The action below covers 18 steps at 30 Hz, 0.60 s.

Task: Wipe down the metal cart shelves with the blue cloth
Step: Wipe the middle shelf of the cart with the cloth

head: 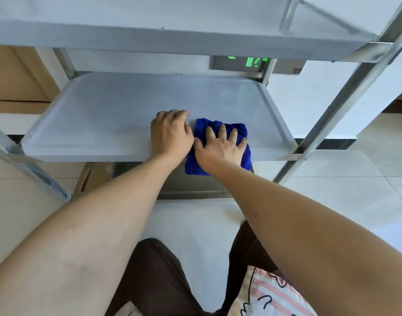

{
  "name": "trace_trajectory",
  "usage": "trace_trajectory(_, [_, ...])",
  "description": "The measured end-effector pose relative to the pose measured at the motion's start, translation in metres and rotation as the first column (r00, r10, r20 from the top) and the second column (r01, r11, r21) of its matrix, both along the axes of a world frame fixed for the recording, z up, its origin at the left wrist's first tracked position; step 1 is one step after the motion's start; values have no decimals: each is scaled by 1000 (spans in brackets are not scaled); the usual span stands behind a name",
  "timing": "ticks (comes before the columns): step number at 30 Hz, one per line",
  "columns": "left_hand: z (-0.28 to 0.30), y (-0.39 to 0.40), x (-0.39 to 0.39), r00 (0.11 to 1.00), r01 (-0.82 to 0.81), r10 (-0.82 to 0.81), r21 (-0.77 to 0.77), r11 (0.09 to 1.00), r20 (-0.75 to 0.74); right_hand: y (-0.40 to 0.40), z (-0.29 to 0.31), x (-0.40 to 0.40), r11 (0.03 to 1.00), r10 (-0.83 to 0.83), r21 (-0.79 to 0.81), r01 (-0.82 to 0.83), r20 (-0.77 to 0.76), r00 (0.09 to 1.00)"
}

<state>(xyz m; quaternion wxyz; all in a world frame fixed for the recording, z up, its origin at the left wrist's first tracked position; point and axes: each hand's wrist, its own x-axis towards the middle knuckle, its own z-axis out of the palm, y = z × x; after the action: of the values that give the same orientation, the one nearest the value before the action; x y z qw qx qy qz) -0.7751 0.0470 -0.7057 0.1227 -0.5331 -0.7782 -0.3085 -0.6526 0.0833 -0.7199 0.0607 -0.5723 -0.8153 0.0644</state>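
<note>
A folded blue cloth point(201, 131) lies on the middle shelf point(100, 115) of the metal cart, its near part hanging over the shelf's front edge. My right hand point(220, 147) lies flat on the cloth with fingers spread, pressing it down. My left hand point(170, 133) rests on the shelf just left of the cloth, fingers curled, touching the cloth's left edge and my right hand. A few water drops sit on the shelf left of and behind my left hand.
The cart's top shelf point(172, 23) overhangs close above. Slanted metal legs stand at right point(345, 96) and left point(36, 174). A lower shelf point(191, 185) shows beneath. Brown cardboard boxes point(11, 80) stand at the left. The floor is pale tile; my knees are below.
</note>
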Motion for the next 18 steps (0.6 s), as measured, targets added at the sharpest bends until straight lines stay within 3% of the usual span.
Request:
trace_trajectory(5, [1,-21,-55,997,-70,57,-296,953,-52,-7,8,-27,998,59,-16,-59,27,998])
trace_trajectory(18, [-3,-32,-56,988,-85,45,-282,956,-145,49,23,-71,994,63,-90,-60,21,998])
